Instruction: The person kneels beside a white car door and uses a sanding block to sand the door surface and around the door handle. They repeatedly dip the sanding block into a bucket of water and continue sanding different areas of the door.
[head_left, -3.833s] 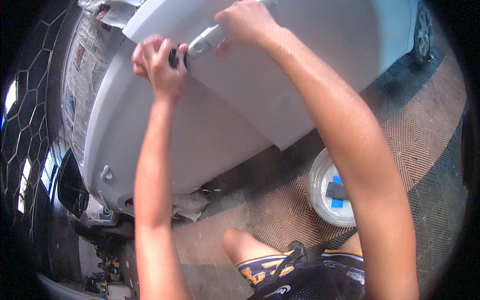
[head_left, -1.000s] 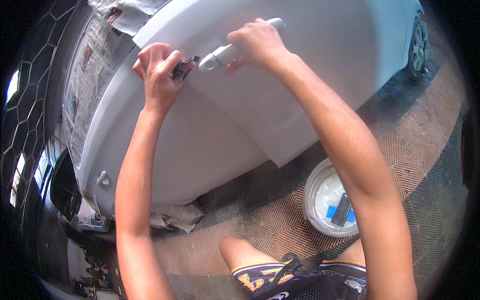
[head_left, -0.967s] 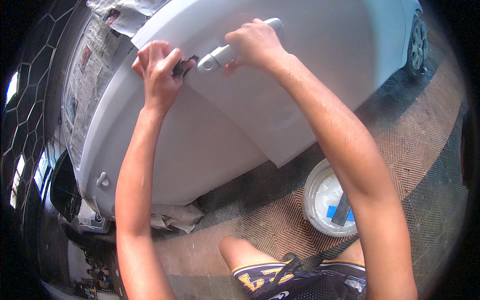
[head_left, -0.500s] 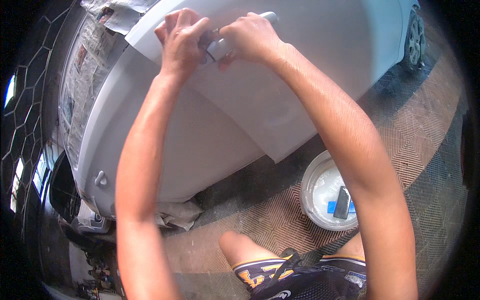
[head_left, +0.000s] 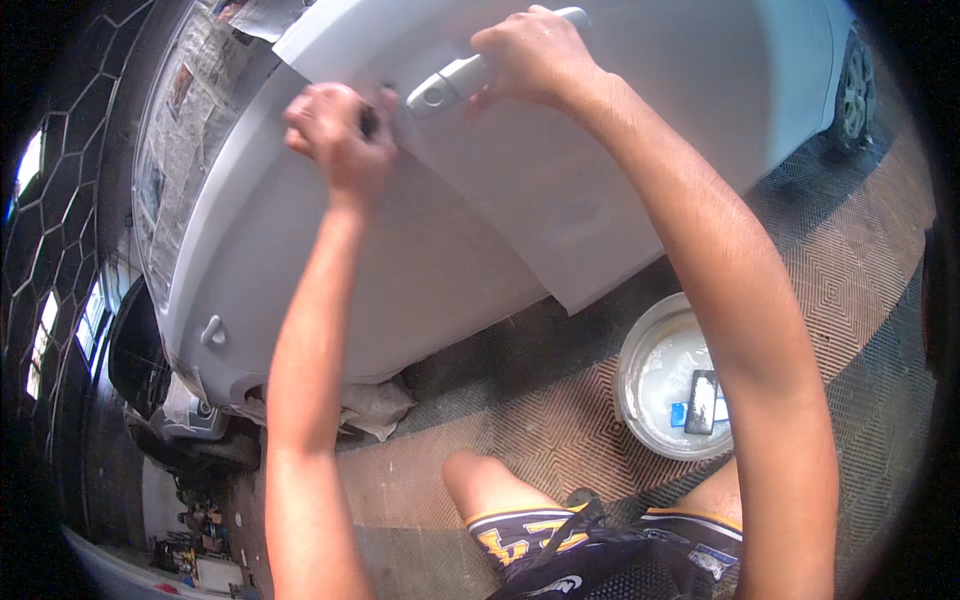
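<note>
My right hand [head_left: 535, 58] is wrapped round the pale grey door handle [head_left: 437, 92] of a car door [head_left: 610, 170]. The handle's round lock end sticks out to the left of my fingers. To its left, just apart from the handle, is my left hand [head_left: 340, 138], blurred by motion with its fingers curled in. Something dark shows between its thumb and fingers, too small and smeared to name. Both hands are at the upper part of the matte grey car side, and the door's edge runs down between its two panels.
On the patterned floor mat [head_left: 540, 400], a white bucket [head_left: 628, 400] of whitish liquid holds a black block [head_left: 701, 402] and a blue piece [head_left: 679, 414], partly behind my right forearm. Newspaper masking [head_left: 190, 90] covers the car's glass. A wheel [head_left: 855, 90] stands far right.
My left hand has moved left and down, away from the lock end of the handle, baring it. My right hand stays on the handle. The view has shifted slightly.
</note>
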